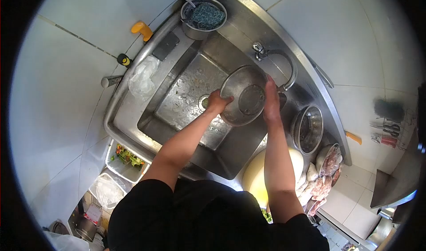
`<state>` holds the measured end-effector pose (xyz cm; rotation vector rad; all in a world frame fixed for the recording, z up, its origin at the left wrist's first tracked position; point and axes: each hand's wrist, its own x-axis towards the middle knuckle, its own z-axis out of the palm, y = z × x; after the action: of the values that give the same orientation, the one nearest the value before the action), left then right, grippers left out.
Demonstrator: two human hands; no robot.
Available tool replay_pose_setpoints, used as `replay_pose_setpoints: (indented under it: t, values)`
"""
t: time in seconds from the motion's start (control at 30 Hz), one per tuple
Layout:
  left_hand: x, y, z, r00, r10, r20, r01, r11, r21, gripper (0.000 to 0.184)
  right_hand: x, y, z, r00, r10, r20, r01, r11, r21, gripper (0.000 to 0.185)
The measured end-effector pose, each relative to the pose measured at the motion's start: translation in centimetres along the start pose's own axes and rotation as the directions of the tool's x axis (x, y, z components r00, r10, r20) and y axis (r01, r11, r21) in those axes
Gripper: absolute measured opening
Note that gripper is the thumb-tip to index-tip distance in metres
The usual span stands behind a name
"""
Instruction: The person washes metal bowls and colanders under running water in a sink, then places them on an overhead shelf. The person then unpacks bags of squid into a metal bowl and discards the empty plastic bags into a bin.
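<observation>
The bowl (248, 101) is best steadied over the sink (184, 89): left fingers (227, 100) clamped on it, right fingers (270, 85) straight alongside.

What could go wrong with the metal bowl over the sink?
1. The round silver metal bowl might slip: the right hand looks flat along its side, fingers straight.
2. That hand may bump the curved silver faucet close by.
3. Splashes might reach the pale pink meat pieces on the counter.
</observation>
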<state>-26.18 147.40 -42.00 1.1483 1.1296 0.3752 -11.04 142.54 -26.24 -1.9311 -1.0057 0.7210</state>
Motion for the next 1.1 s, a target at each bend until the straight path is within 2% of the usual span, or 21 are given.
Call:
replay_pose_setpoints:
  t: [0.03,0.07,0.1,0.17,0.2,0.27,0.3,0.37,0.43,0.5,0.53,0.57,0.6,0.63,0.7,0.77,0.87,0.93,1.0,1.07,1.1]
  values:
    - [0.0,-0.9,0.1,0.999,0.004,0.054,-0.002,0.999,-0.038,0.038,0.9,0.4,-0.3,0.982,0.169,0.083,-0.186,0.933,0.308,0.058]
    - [-0.4,-0.6,0.0,0.999,0.004,0.053,-0.002,0.999,-0.038,0.038,1.7,0.9,-0.6,0.931,0.297,0.212,-0.364,0.741,0.564,0.057]
    - [-1.1,-0.2,-0.3,0.994,0.013,0.112,-0.003,0.996,-0.089,0.04,2.3,1.8,-0.8,0.93,0.299,0.212,-0.367,0.74,0.564,0.057]
    - [-2.1,0.3,-0.6,0.986,0.026,0.165,-0.003,0.99,-0.141,0.042,3.1,2.5,-0.6,0.775,0.444,0.45,-0.632,0.571,0.524,0.053]
    - [-2.3,0.4,-0.7,0.976,-0.007,0.219,0.045,0.985,-0.169,0.042,3.1,2.3,-0.2,0.775,0.438,0.455,-0.631,0.574,0.522,0.053]
    - [-1.7,-0.9,-0.7,0.947,-0.002,0.321,0.091,0.96,-0.263,0.042,2.6,1.5,0.8,0.682,0.553,0.478,-0.726,0.435,0.532,0.051]
    - [-1.5,-1.4,-0.7,0.95,0.002,0.312,0.085,0.96,-0.268,0.042,2.3,1.3,1.5,0.683,0.548,0.483,-0.726,0.44,0.528,0.051]
    - [-1.3,-2.1,-1.0,0.976,-0.069,0.205,0.152,0.893,-0.423,0.034,1.7,1.4,2.4,0.735,0.579,0.352,-0.652,0.462,0.601,0.054]
    - [-0.8,-2.3,-1.7,0.982,-0.133,0.137,0.177,0.905,-0.386,0.026,1.2,4.6,2.2,0.718,0.582,0.382,-0.657,0.385,0.648,0.055]
    - [0.5,-4.2,-1.8,0.998,-0.068,0.0,0.061,0.886,-0.46,0.024,-0.1,6.2,1.9,0.902,0.275,0.332,-0.431,0.57,0.699,0.055]
    - [1.2,-4.9,-1.9,0.993,-0.114,-0.027,0.091,0.896,-0.435,0.022,-1.0,6.4,1.6,0.903,0.281,0.327,-0.431,0.567,0.702,0.055]
    - [0.9,-4.2,-1.9,0.993,-0.116,-0.016,0.098,0.898,-0.429,0.022,-2.2,5.4,1.4,0.892,0.383,0.242,-0.442,0.617,0.651,0.052]
    - [0.4,-2.7,-2.1,0.996,-0.059,-0.072,0.016,0.871,-0.491,0.022,-3.1,4.7,1.2,0.87,0.471,0.146,-0.458,0.661,0.595,0.05]
    - [0.1,-1.4,-2.2,0.991,-0.005,-0.131,-0.068,0.835,-0.545,0.022,-3.8,4.5,1.2,0.87,0.475,0.136,-0.454,0.659,0.6,0.05]
    - [-0.2,0.3,-2.4,0.99,0.006,-0.14,-0.082,0.834,-0.546,0.024,-4.6,4.2,1.1,0.939,0.339,0.058,-0.342,0.904,0.256,0.047]
    - [-1.2,2.3,-2.8,0.997,-0.076,0.0,0.066,0.867,-0.494,0.03,-4.7,5.9,0.7,0.92,0.386,0.073,-0.388,0.868,0.31,0.038]
    - [-1.4,3.0,-2.3,0.999,0.044,0.031,-0.02,0.836,-0.548,0.037,-4.8,6.5,0.1,0.933,0.359,-0.015,-0.342,0.901,0.266,0.03]
    - [-1.7,3.6,-2.4,0.997,0.069,0.044,-0.034,0.842,-0.538,0.037,-4.6,6.6,-0.3,0.949,0.301,-0.095,-0.278,0.939,0.202,0.03]
    - [-1.9,3.9,-2.6,0.995,0.088,0.055,-0.046,0.847,-0.53,0.037,-4.5,5.4,-0.3,0.936,0.332,-0.117,-0.301,0.927,0.224,0.024]
    - [-1.9,4.0,-3.1,0.973,0.122,0.196,-0.006,0.862,-0.508,0.039,-4.5,3.8,-0.4,0.922,0.361,-0.136,-0.322,0.915,0.244,0.019]
    - [-1.9,4.2,-3.2,0.974,0.122,0.193,-0.006,0.861,-0.509,0.039,-4.5,2.6,-0.5,0.914,0.371,-0.161,-0.328,0.913,0.241,0.016]
